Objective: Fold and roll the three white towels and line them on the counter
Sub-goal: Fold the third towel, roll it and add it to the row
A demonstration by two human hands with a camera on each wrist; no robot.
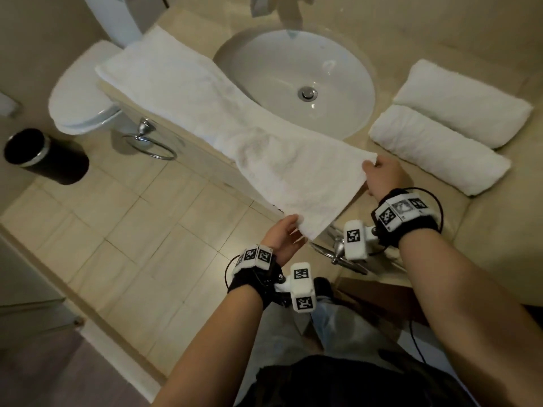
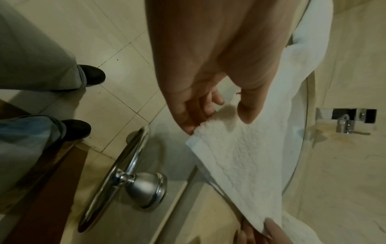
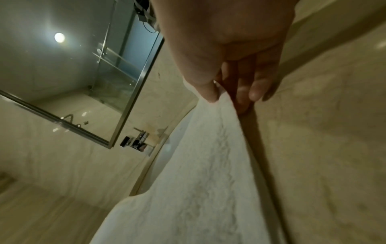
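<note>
A long folded white towel [image 1: 205, 113] stretches from the counter's far left, past the sink's front rim, to my hands at the counter's near edge. My left hand [image 1: 289, 230] pinches its near left corner over the floor; the left wrist view shows thumb and fingers [image 2: 188, 122] on the towel [image 2: 240, 156]. My right hand [image 1: 371, 168] pinches the near right corner, thumb on top of the towel [image 3: 198, 173] in the right wrist view. Two rolled white towels [image 1: 440, 148] [image 1: 461, 102] lie side by side on the counter at the right.
A round white sink [image 1: 299, 83] is set in the beige counter [image 1: 484, 230]. A chrome towel ring [image 1: 152, 142] hangs on the counter's front, another [image 2: 117, 178] by my hands. A toilet [image 1: 79, 98] and a black bin [image 1: 44, 155] stand on the tiled floor at left.
</note>
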